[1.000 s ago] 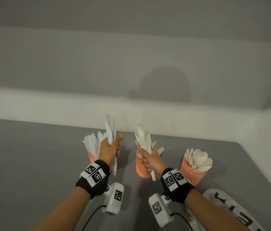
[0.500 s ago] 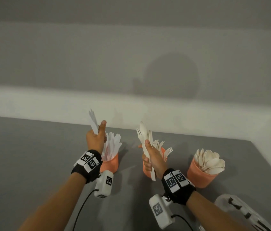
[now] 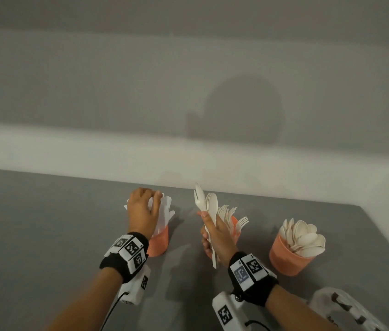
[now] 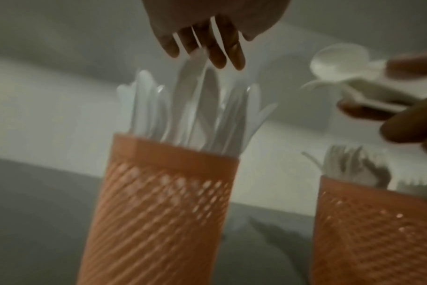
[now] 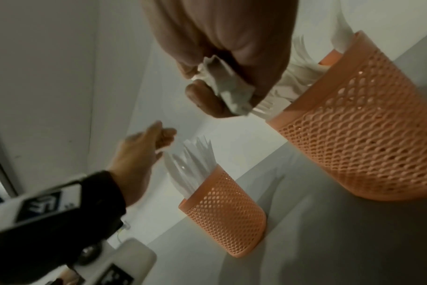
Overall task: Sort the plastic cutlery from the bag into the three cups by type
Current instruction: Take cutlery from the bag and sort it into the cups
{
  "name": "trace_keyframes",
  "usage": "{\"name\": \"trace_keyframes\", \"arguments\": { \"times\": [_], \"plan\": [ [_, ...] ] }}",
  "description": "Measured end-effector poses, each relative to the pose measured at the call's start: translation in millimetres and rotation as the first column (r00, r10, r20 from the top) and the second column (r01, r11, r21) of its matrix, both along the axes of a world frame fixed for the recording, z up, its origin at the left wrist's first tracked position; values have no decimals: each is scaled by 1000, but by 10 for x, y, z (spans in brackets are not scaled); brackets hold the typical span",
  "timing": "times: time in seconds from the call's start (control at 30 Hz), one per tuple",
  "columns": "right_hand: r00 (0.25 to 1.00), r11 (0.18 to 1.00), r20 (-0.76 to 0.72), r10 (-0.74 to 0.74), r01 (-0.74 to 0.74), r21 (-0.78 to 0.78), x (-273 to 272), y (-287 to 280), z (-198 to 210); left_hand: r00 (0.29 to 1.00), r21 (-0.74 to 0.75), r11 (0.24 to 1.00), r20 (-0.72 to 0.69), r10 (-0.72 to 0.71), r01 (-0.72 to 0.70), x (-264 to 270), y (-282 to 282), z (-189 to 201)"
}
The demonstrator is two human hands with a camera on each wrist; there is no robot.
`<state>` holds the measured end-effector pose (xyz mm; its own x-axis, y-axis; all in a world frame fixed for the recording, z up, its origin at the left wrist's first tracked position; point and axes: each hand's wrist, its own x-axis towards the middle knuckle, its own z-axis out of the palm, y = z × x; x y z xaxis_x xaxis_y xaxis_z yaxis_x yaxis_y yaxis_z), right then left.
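Note:
Three orange mesh cups stand in a row on the grey table. The left cup (image 3: 159,243) (image 4: 163,202) holds white knives (image 4: 200,108). My left hand (image 3: 151,201) (image 4: 207,52) hovers just over their tops with straight fingers and holds nothing. The middle cup (image 3: 235,226) (image 5: 368,135) holds forks and is partly hidden behind my right hand (image 3: 210,237) (image 5: 222,83). That hand grips a mixed bundle of cutlery (image 3: 206,204) by the handles, with a fork and spoons sticking up. The right cup (image 3: 289,259) is full of spoons.
The crumpled clear plastic bag (image 3: 346,309) with black print lies at the front right of the table (image 3: 45,235). A pale wall runs close behind the cups, and the table's right edge passes just beyond the spoon cup.
My left hand has brought its knives down into the left cup and let them go. The right hand still holds its bundle in front of the middle cup.

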<state>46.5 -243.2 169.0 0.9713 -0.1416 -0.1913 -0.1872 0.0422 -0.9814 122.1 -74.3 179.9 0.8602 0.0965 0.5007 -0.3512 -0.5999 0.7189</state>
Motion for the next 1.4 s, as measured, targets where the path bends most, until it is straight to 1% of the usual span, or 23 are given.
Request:
{"name": "trace_keyframes", "arguments": {
  "times": [0.07,0.1,0.17,0.23,0.3,0.37,0.4,0.47,0.5,0.53,0.6,0.7,0.77,0.83,0.87,0.9,1.0,1.1,1.23,1.27,1.3,1.33,1.4],
  "plan": [
    [999,999,21,-35,36,-29,0,3,-19,996,-48,998,84,-31,35,-97,-99,142],
    [999,998,29,-44,46,-41,-3,6,-20,994,-95,993,88,-59,68,-165,-172,219],
    [998,998,42,-52,54,-43,-18,17,0,992,-212,969,6,-126,124,-284,-324,292],
    [998,999,41,-39,39,0,-46,24,50,964,-317,933,-140,-226,173,-368,-469,297],
    [1000,997,10,2,-3,78,-82,9,92,900,-414,891,-293,-324,186,-395,-590,266],
    [998,985,-34,47,-41,165,-122,-26,116,807,-507,844,-417,-418,175,-412,-665,248],
    [996,976,-51,74,-61,210,-136,-44,127,756,-545,818,-454,-471,182,-428,-690,259],
    [989,949,-74,125,-98,298,-156,-75,153,656,-619,756,-482,-580,213,-480,-725,289],
    [986,938,-82,147,-113,327,-168,-91,164,624,-646,729,-477,-619,229,-514,-736,303],
    [983,931,-89,163,-123,345,-176,-106,171,611,-654,715,-467,-639,248,-543,-746,313],
    [978,920,-95,184,-137,367,-199,-137,192,620,-638,720,-456,-638,272,-573,-765,308],
    [971,918,-75,227,-187,349,-230,-187,230,665,-595,761,-462,-587,258,-585,-782,290],
    [972,935,-61,226,-199,294,-249,-211,255,711,-572,791,-462,-530,218,-576,-788,273],
    [979,942,-26,201,-186,280,-251,-239,245,772,-593,793,-437,-462,139,-547,-779,266],
    [983,943,-7,183,-174,285,-248,-258,232,791,-627,773,-422,-442,98,-521,-767,272],
    [987,947,4,160,-155,283,-246,-284,215,798,-676,734,-407,-445,65,-500,-752,288],
    [993,965,14,116,-116,236,-249,-351,178,760,-804,592,-354,-545,50,-486,-707,352],
    [994,971,20,107,-109,212,-258,-382,168,737,-851,524,-326,-592,44,-497,-715,375],
    [998,958,8,58,-58,281,-249,-446,158,745,-936,344,-283,-605,-76,-467,-733,411],
    [999,947,4,53,-51,317,-248,-462,152,741,-937,339,-291,-605,-91,-464,-737,434],
    [999,933,2,54,-51,355,-246,-479,139,735,-922,378,-311,-603,-80,-466,-742,449],
    [998,916,1,63,-58,396,-245,-485,139,726,-884,466,-350,-592,-45,-472,-756,455],
    [996,892,-7,89,-77,445,-237,-483,157,693,-737,671,-441,-570,83,-542,-807,472]
  ]
}}
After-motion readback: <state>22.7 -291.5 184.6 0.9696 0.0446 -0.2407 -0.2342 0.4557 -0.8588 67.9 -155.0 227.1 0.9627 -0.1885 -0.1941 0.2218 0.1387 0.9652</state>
